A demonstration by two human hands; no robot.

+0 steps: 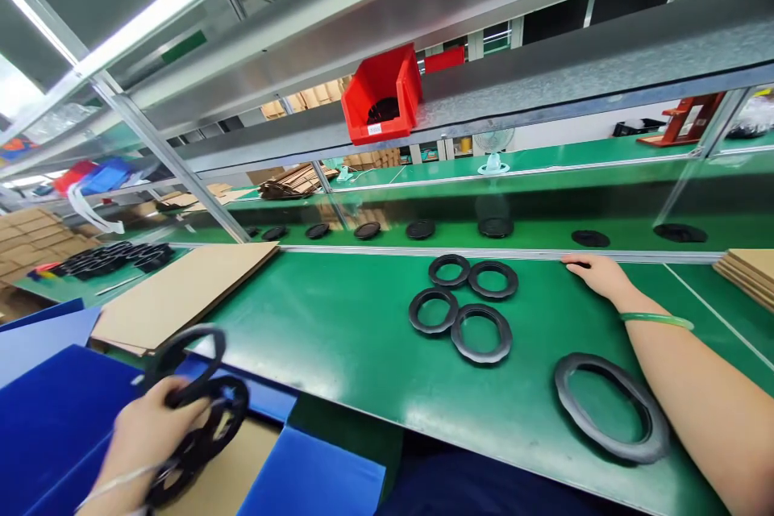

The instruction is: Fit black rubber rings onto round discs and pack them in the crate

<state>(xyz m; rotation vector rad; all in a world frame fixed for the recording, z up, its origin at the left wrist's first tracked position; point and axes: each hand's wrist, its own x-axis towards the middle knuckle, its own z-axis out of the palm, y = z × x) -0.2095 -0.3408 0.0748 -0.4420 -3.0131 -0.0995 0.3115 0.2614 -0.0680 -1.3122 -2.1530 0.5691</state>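
My left hand [148, 427] is at the lower left over a blue box, closed around a bunch of black rubber rings [199, 403]. My right hand [596, 272] reaches to the far edge of the green table [339, 322], fingers lying flat by the metal rail, touching a small dark thing I cannot make out. A green bangle [656, 320] circles that wrist. Several black rings [465, 306] lie in a cluster mid-table. A larger black ring [610, 407] lies beside my right forearm.
A conveyor belt [544, 218] behind the rail carries several black discs. Cardboard sheets [181, 290] lie at left, more at the right edge [750, 270]. A red bin [380, 97] sits on the overhead shelf. The blue box [54, 411] stands below the table's near edge.
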